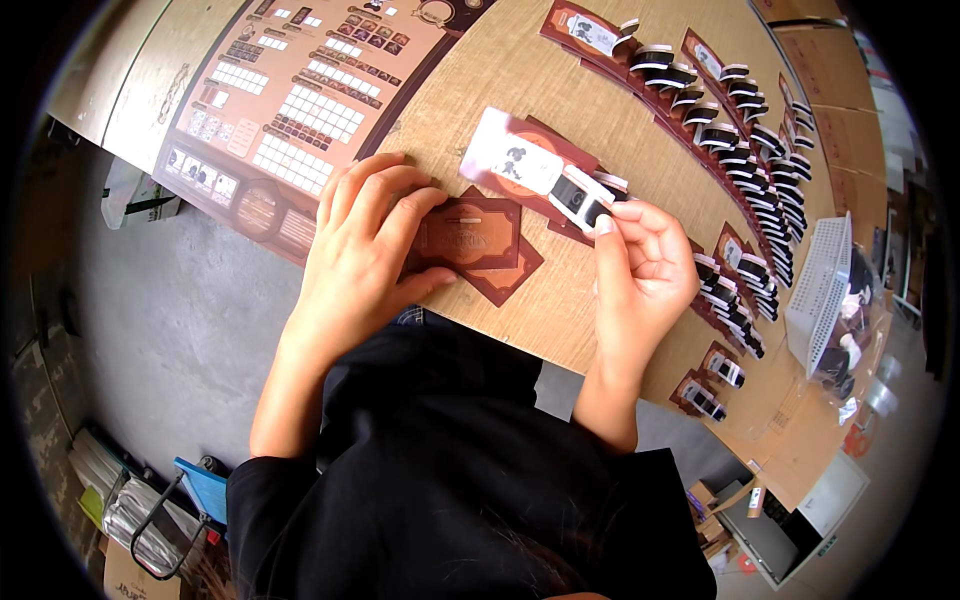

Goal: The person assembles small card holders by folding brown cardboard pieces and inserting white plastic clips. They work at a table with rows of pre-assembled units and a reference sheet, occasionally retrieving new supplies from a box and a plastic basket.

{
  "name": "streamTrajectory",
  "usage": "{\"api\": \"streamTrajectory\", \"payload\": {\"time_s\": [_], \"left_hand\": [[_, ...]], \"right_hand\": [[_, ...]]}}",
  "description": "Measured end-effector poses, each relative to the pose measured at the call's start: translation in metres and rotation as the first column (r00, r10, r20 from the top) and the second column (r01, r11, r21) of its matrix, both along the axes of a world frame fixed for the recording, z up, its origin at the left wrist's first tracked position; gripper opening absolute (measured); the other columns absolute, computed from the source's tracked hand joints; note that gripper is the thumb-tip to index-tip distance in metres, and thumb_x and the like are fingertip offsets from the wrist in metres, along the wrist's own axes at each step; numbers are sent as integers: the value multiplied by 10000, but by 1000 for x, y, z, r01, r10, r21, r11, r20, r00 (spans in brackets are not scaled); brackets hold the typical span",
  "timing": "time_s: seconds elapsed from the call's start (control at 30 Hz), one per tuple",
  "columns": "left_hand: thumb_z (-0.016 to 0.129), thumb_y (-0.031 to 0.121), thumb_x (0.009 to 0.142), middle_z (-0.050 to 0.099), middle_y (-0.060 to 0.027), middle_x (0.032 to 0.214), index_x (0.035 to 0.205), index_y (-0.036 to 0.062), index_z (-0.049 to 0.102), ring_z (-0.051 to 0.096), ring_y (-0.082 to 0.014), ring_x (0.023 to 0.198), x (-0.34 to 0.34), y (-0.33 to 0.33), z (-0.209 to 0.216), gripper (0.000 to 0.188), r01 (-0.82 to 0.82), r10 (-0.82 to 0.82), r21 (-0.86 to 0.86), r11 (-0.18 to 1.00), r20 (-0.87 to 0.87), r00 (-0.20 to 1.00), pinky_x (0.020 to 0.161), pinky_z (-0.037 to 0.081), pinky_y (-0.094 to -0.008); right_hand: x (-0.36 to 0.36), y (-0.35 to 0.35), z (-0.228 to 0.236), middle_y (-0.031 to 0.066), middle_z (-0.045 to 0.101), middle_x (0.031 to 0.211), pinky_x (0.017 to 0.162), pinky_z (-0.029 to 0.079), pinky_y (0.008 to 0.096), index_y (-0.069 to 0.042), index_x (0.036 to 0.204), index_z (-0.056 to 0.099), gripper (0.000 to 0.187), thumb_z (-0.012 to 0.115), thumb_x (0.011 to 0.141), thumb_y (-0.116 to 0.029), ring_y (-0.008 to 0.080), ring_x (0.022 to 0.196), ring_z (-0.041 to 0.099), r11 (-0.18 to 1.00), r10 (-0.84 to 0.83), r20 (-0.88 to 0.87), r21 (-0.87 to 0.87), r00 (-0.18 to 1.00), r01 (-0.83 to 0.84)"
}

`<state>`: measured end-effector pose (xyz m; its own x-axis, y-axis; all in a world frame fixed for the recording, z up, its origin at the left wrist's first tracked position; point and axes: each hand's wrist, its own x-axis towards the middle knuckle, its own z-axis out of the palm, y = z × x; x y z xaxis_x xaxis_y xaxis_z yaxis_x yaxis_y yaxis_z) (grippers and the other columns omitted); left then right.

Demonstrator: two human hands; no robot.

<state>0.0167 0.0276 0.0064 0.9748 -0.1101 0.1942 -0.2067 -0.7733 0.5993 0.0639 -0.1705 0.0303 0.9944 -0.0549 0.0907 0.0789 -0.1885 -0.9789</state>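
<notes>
Between my two hands, on the wooden counter, lies the work: a small stack of dark brown cards under my left hand, and a black-and-white card bundle pinched by my right hand. Left hand lies flat and spread, fingers pressing the brown cards down, thumb at their near edge. Right hand is closed narrow, thumb and forefinger gripping the bundle's end where it overlaps a long card with a pale face.

Judgement: keep the left palm firm so the stack does not skew; draw the bundle along its length, not upward, so it stays squared. Light grip, or the edges fan.

Further out: rows of finished bundles run along the right, a printed game board sits far left, a white basket stands at the right edge.
</notes>
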Motion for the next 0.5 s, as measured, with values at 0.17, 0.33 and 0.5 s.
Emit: {"api": "streamTrajectory", "payload": {"time_s": [0.17,0.33,0.5], "left_hand": [[779,119,470,504,-94,1075,1037,68,542,431,-308,1106,-1,0,3,617,9,-9,-15,1000,-10,1000,919,352,-422],[768,112,497,478,-102,1059,1071,73,533,425,-301,1067,0,-1,9,621,0,-2,-34,999,-55,998,899,353,-411],[760,99,508,456,-99,1024,1061,80,549,427,-292,1018,-1,-2,11,591,-4,1,-50,999,-59,998,884,356,-401]], "right_hand": [[3,3,-4,54,611,762,481,376,144,47,914,543,154,582,772,89,14,580,506,994,-69,43,-81,997,72],[5,6,-8,49,613,751,450,382,157,40,882,555,140,607,756,73,21,531,506,964,-122,146,-217,982,152],[5,5,-12,71,607,729,419,394,185,18,848,574,145,652,726,29,69,462,517,813,-76,291,-535,954,228]]}}
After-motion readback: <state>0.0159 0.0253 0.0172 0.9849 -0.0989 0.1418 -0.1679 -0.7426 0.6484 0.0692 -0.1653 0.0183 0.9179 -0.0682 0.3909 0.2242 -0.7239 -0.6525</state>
